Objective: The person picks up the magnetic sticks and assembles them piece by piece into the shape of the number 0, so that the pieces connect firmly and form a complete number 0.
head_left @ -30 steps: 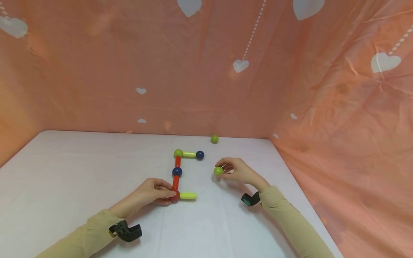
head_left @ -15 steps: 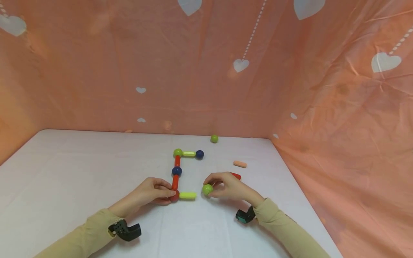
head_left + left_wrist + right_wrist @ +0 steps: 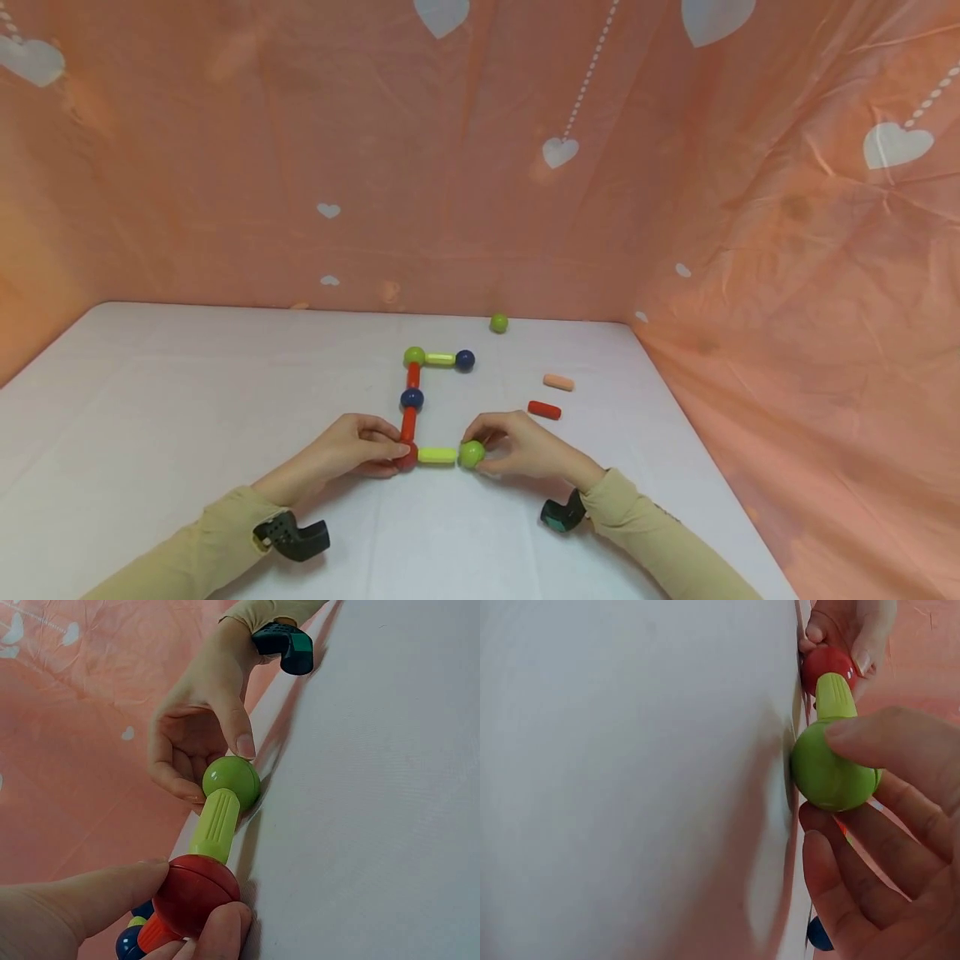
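Observation:
My left hand (image 3: 348, 448) pinches a red ball (image 3: 196, 896) between thumb and fingers at the near corner of a joined chain. From that ball a yellow-green rod (image 3: 437, 456) points right. At its free end my right hand (image 3: 521, 450) grips a green ball (image 3: 471, 455); in the head view a sliver of gap seems to show, and whether they touch I cannot tell. Away from the red ball runs a red rod (image 3: 408, 424), then a blue ball (image 3: 412, 399), another red rod (image 3: 413, 376) and a far green ball (image 3: 414, 357). A short yellow-green rod (image 3: 440, 360) links that to a second blue ball (image 3: 465, 360).
On the white table (image 3: 187, 383) a loose red rod (image 3: 544, 410) and an orange rod (image 3: 558, 382) lie beyond my right hand. Another green ball (image 3: 499, 323) rests near the back edge. An orange curtain (image 3: 480, 167) with white hearts closes off the back and sides.
My right hand has carried the green ball toward me and leftward, up to the rod's end. The loose red and orange rods have come into sight. My left hand stays in place.

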`<state>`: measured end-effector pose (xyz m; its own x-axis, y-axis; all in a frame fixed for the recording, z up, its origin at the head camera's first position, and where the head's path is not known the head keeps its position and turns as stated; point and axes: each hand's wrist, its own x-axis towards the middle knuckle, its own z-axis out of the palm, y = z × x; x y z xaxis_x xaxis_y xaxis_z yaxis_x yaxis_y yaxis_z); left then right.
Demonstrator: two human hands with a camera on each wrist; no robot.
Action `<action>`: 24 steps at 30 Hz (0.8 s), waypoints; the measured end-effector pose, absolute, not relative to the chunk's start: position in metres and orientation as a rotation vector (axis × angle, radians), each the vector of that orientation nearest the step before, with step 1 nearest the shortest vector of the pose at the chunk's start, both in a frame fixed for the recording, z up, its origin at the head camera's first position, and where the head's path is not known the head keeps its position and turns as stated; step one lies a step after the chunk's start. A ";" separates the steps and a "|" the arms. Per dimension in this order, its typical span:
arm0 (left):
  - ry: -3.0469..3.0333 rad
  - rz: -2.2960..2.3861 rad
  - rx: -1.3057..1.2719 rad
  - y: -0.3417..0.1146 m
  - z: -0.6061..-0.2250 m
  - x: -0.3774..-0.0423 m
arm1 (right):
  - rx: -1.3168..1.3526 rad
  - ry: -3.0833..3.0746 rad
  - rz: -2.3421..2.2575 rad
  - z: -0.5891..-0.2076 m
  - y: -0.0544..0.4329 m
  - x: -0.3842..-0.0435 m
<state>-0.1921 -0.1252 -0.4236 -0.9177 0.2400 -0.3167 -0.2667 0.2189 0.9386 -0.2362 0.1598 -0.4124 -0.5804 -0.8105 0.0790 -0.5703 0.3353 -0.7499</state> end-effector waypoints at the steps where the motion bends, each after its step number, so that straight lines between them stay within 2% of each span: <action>1: 2.104 1.744 -0.022 -0.125 -0.424 -0.192 | -1.234 2.292 -1.099 -0.413 0.159 -0.236; 16: 2.085 1.750 -0.012 -0.125 -0.424 -0.194 | -1.210 2.311 -1.078 -0.412 0.158 -0.234; 24: 2.112 1.728 -0.001 -0.125 -0.424 -0.193 | -1.322 2.382 -1.099 -0.399 0.171 -0.240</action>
